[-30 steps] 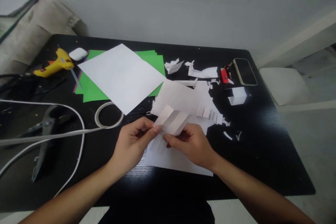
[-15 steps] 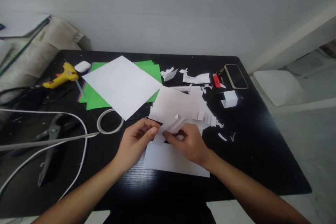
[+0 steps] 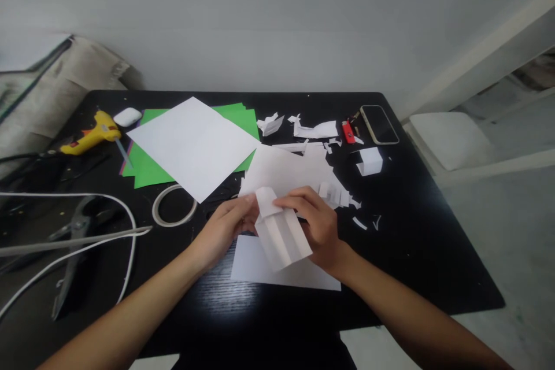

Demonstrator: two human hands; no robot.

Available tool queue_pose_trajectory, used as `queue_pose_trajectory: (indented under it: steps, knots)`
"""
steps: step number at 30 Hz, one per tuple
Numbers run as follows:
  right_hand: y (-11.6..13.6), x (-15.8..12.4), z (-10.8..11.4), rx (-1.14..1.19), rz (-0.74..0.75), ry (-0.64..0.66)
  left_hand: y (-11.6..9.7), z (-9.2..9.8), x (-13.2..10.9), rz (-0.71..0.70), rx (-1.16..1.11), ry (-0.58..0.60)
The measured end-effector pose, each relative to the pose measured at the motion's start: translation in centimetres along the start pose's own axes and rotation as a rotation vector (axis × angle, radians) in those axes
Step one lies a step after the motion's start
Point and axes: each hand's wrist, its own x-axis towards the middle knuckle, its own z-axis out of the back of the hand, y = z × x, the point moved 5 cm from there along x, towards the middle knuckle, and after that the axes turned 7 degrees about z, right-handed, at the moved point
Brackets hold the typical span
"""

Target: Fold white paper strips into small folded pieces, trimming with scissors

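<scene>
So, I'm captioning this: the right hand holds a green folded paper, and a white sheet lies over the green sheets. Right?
Not quite: the folded paper in the right hand is white, as the head view shows. The white sheet does lie over the green sheets.

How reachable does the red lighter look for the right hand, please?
Probably yes, though the right hand is busy holding the folded paper; only low paper pieces seem to lie between that hand and the red lighter.
</scene>
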Motion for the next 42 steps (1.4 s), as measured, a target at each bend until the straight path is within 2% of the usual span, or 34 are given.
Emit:
queue_pose_trajectory:
  steps: [2,10,17,19,22,25,26,32,35,39,42]
  knots:
    - [-0.2,-0.1,-0.3,0.011,-0.019,0.017,0.3,0.0,-0.1,-0.029,-0.026,0.019]
    - [-0.4,-0.2,-0.8,0.046,-0.106,0.050,1.1,0.9,-0.3,-0.030,0.096,-0.029]
    - [-0.4,0.1,-0.7,0.095,-0.102,-0.003,0.5,0.8,-0.5,-0.086,0.119,-0.048]
    - [-0.6,0.2,-0.7,0.185,-0.139,-0.002,0.0,1.1,-0.8,-0.178,0.155,-0.107]
    - [-0.8,0.2,-0.8,0.345,-0.218,0.022,-1.0,1.7,-1.8,-0.414,0.293,-0.211]
    - [-0.8,0.2,-1.0,0.428,-0.279,0.059,-1.4,1.3,-2.8,-0.605,0.463,-0.149]
    - [-0.8,0.1,-1.1,0.438,-0.298,0.058,-1.4,1.1,-3.0,-0.626,0.513,-0.140]
    - [-0.9,-0.5,-1.9,0.448,-0.478,0.097,-1.3,0.4,-2.9,-0.568,0.614,-0.226]
    - [-1.0,-0.9,-2.4,0.571,-0.599,0.097,-1.1,0.5,-2.5,-0.524,0.602,-0.264]
    - [-1.4,-1.2,-2.7,0.695,-0.746,0.061,-1.0,0.5,-2.4,-0.501,0.591,-0.270]
    - [-1.4,-1.1,-2.7,0.676,-0.769,0.056,-0.9,0.3,-2.4,-0.482,0.558,-0.245]
